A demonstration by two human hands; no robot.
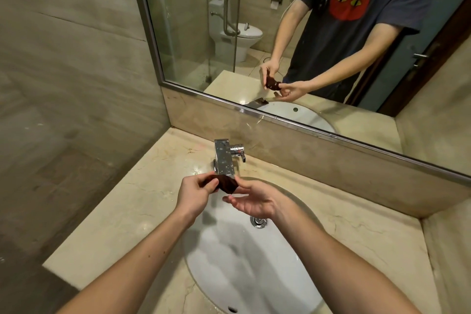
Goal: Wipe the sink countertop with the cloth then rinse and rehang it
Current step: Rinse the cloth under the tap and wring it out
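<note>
Reaches both forearms over the white sink basin (229, 262), above the drain (259, 221). Pinches the left end of the small dark-red cloth (226, 183) in the left hand (196, 194), fingers curled round it. Takes the opposite end at the fingertips of the right hand (254, 202), palm up, other fingers loose. Holds the cloth bunched, clear of the table (132, 201), just under the spout of the chrome faucet (225, 158), probably so that rinse water and drips fall into the basin. Shows no running water. Shows a wet sheen on the table by the faucet base, suggesting wiping done and rinsing at hand. Repeats the two-handed hold in the mirror (183, 33) beyond. Shows no hanging rail.
</note>
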